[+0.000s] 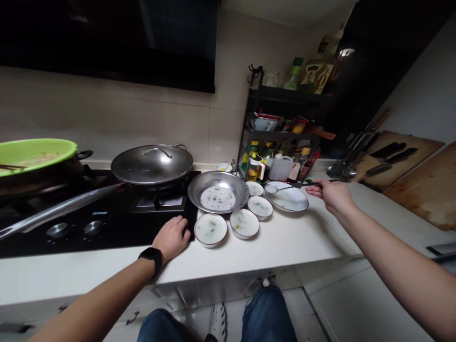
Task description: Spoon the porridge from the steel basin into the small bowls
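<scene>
Head view: black gas stove [117, 216] left, steel wok [153, 166] on it, metal basin [217, 177] of cloudy soup at its right edge, then patterned plate [298, 195] farther right, with four filled bowls [211, 244] between and nearer. Left hand [173, 238] rests on stove's near right corner, fingers loosely curled, palm hidden, can't tell if closed. Right hand [334, 194] grips dark-handled ladle [272, 188], its head over plate's left rim.

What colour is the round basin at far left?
The basin is lime green; see head view.
</scene>
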`<state>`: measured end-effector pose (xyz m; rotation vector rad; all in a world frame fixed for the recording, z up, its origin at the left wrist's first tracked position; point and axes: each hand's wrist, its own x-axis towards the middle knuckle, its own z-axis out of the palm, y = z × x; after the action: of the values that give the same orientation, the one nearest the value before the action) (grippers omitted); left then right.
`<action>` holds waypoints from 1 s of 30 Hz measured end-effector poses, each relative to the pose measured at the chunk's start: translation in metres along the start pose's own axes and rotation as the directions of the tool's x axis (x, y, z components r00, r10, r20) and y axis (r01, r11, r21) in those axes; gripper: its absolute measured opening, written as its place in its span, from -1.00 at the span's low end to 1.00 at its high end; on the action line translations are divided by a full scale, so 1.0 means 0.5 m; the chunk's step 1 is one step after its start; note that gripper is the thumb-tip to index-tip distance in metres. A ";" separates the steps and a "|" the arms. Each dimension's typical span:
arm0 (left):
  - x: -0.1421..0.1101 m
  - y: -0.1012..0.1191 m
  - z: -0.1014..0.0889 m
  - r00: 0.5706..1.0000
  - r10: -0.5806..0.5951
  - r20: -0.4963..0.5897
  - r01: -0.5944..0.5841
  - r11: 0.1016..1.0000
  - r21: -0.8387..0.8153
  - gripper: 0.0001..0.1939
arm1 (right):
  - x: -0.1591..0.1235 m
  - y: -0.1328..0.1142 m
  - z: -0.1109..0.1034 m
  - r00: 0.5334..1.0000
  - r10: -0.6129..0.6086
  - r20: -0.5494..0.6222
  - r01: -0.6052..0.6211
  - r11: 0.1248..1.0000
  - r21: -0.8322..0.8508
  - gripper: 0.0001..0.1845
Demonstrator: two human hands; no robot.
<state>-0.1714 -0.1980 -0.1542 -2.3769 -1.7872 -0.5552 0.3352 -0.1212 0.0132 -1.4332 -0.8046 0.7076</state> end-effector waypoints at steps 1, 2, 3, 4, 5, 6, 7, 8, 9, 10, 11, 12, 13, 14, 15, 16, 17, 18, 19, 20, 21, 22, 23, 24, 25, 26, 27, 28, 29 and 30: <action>0.000 0.001 -0.001 1.000 0.000 0.002 0.000 1.000 0.003 -0.84 | -0.002 -0.010 0.011 1.000 0.004 0.014 -0.004 1.000 -0.004 -0.85; 0.000 0.001 -0.002 1.000 0.001 0.003 -0.001 1.000 0.003 -0.84 | -0.003 -0.018 0.023 1.000 0.010 0.028 -0.010 1.000 -0.006 -0.84; 0.001 0.002 -0.002 1.000 0.001 0.002 -0.001 1.000 0.002 -0.84 | -0.005 -0.025 0.037 0.999 0.016 0.042 -0.016 1.000 -0.005 -0.84; 0.001 0.002 -0.002 1.000 0.002 0.002 -0.002 1.000 0.001 -0.84 | -0.007 -0.029 0.053 0.998 0.021 0.056 -0.021 1.000 -0.002 -0.83; 0.001 0.002 -0.002 1.000 0.003 0.003 -0.003 1.000 0.002 -0.84 | -0.010 -0.031 0.070 0.997 0.025 0.071 -0.025 1.000 0.002 -0.84; 0.001 0.002 -0.002 1.000 0.003 0.002 -0.003 1.000 0.002 -0.85 | -0.013 -0.030 0.089 0.996 0.028 0.089 -0.029 1.000 0.007 -0.84; 0.000 0.002 -0.001 1.000 0.002 0.001 -0.002 1.000 0.003 -0.85 | -0.018 -0.027 0.110 0.993 0.029 0.110 -0.030 1.000 0.010 -0.85; 0.000 0.002 -0.001 1.000 0.002 0.000 -0.002 1.000 0.004 -0.85 | -0.023 -0.022 0.131 0.990 0.025 0.137 -0.026 1.000 0.009 -0.86; 0.000 0.002 0.000 1.000 0.003 -0.001 -0.003 1.000 0.006 -0.85 | -0.030 -0.015 0.154 0.986 0.020 0.166 -0.021 1.000 0.009 -0.87; 0.000 0.002 0.001 1.000 0.002 -0.001 -0.002 1.000 0.006 -0.85 | -0.037 -0.006 0.178 0.981 0.014 0.194 -0.015 1.000 0.006 -0.88; 0.000 0.002 0.001 1.000 0.001 -0.001 -0.001 1.000 0.006 -0.85 | -0.046 0.004 0.202 0.976 0.008 0.219 -0.008 1.000 0.001 -0.89; 0.000 0.002 0.001 1.000 -0.001 0.000 0.001 1.000 0.004 -0.85 | -0.055 0.014 0.225 0.972 0.001 0.236 -0.001 1.000 -0.001 -0.90; 0.000 0.003 0.001 1.000 -0.003 0.001 0.003 1.000 0.000 -0.85 | -0.064 0.026 0.248 0.969 -0.008 0.247 0.010 1.000 -0.007 -0.91; 0.000 0.003 0.001 1.000 -0.005 0.001 0.005 1.000 -0.005 -0.85 | -0.074 0.037 0.269 0.965 -0.026 0.262 0.031 0.999 -0.017 -0.92; 0.000 0.004 0.001 1.000 -0.007 0.001 0.007 1.000 -0.013 -0.85 | -0.085 0.049 0.286 0.958 -0.054 0.283 0.067 0.997 -0.035 -0.92; 0.000 0.004 0.001 1.000 -0.009 0.000 0.009 1.000 -0.020 -0.85 | -0.096 0.061 0.300 0.942 -0.101 0.319 0.129 0.989 -0.066 -0.90; 0.001 0.004 0.000 1.000 -0.009 0.000 0.009 1.000 -0.025 -0.85 | -0.108 0.072 0.309 0.912 -0.172 0.373 0.226 0.968 -0.106 -0.88; 0.001 0.004 0.000 1.000 -0.008 -0.001 0.008 1.000 -0.028 -0.85 | -0.121 0.081 0.313 0.853 -0.263 0.450 0.362 0.920 -0.149 -0.84; 0.001 0.004 0.000 1.000 -0.007 -0.001 0.007 1.000 -0.028 -0.85 | -0.134 0.088 0.313 0.753 -0.359 0.551 0.527 0.830 -0.180 -0.81; 0.001 0.004 0.000 1.000 -0.005 -0.002 0.005 1.000 -0.027 -0.85 | -0.148 0.092 0.308 0.606 -0.438 0.665 0.697 0.694 -0.178 -0.78; 0.001 0.003 0.000 1.000 -0.004 -0.001 0.004 1.000 -0.024 -0.85 | -0.161 0.093 0.299 0.425 -0.477 0.769 0.838 0.528 -0.136 -0.76; 0.001 0.003 0.000 1.000 -0.003 0.001 0.003 1.000 -0.022 -0.84 | -0.172 0.090 0.287 0.247 -0.475 0.845 0.929 0.363 -0.068 -0.74; 0.002 0.003 0.000 1.000 -0.003 0.004 0.003 1.000 -0.020 -0.84 | -0.180 0.083 0.273 0.108 -0.454 0.884 0.973 0.230 -0.001 -0.72; 0.002 0.003 0.000 1.000 -0.005 0.007 0.005 1.000 -0.020 -0.84 | -0.185 0.074 0.257 0.025 -0.443 0.896 0.989 0.139 0.041 -0.69; 0.002 0.003 0.000 1.000 -0.006 0.009 0.007 1.000 -0.021 -0.84 | -0.185 0.062 0.238 0.004 -0.457 0.889 0.995 0.088 0.041 -0.68; 0.001 0.004 0.000 1.000 -0.008 0.009 0.009 1.000 -0.025 -0.84 | -0.179 0.048 0.218 0.034 -0.498 0.867 0.998 0.070 0.001 -0.67; 0.001 0.004 -0.001 1.000 -0.010 0.006 0.010 0.999 -0.033 -0.84 | -0.168 0.034 0.197 0.104 -0.553 0.827 0.994 0.078 -0.073 -0.66; 0.001 0.004 -0.001 1.000 -0.010 0.003 0.010 0.999 -0.042 -0.85 | -0.153 0.021 0.175 0.189 -0.603 0.775 0.982 0.107 -0.157 -0.67; 0.001 0.004 -0.001 1.000 -0.010 0.000 0.010 0.999 -0.052 -0.85 | -0.134 0.010 0.153 0.276 -0.649 0.708 0.959 0.143 -0.243 -0.67; 0.001 0.004 -0.001 1.000 -0.012 -0.003 0.012 0.998 -0.061 -0.85 | -0.113 0.002 0.132 0.354 -0.681 0.641 0.930 0.181 -0.321 -0.67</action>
<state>-0.1697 -0.1983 -0.1534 -2.4043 -1.8095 -0.6237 0.2490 -0.1305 0.0077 -1.1316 -2.1135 -0.2984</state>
